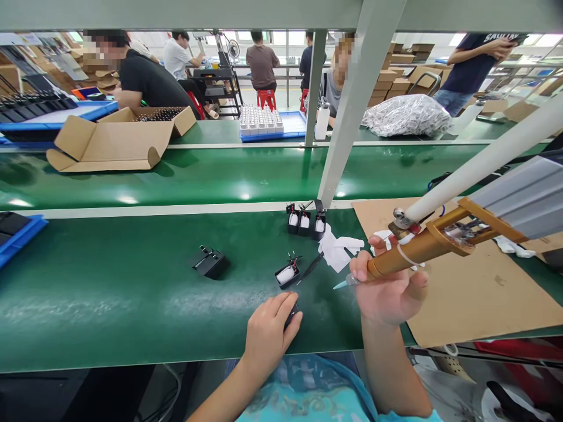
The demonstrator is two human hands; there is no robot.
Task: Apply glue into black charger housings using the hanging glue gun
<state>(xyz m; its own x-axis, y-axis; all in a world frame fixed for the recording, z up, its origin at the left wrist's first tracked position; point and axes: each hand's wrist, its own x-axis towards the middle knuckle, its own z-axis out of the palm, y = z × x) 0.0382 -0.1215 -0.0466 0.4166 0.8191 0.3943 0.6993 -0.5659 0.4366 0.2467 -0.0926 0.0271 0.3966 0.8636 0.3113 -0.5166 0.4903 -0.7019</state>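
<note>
My left hand (271,328) rests near the table's front edge, its fingers closed round a small black plastic housing (291,314), mostly hidden under them. My right hand (389,293) grips a gold-coloured glue dispenser (407,253) near its front end. The dispenser's pale blue nozzle (341,285) points left and down, above the table. Just beyond my left hand lies an open black charger housing (287,274) with a white part and wires inside. Several similar open housings (305,220) stand in a row farther back. At the left, a black plug adapter (210,262) lies with its prongs up.
Scraps of white paper (338,246) and a thin black strip (310,268) lie near the housings. A cardboard sheet (488,293) covers the right side. A slanted grey post (345,111) rises behind. A blue tray (26,237) sits far left; several people work beyond the green belt (211,176).
</note>
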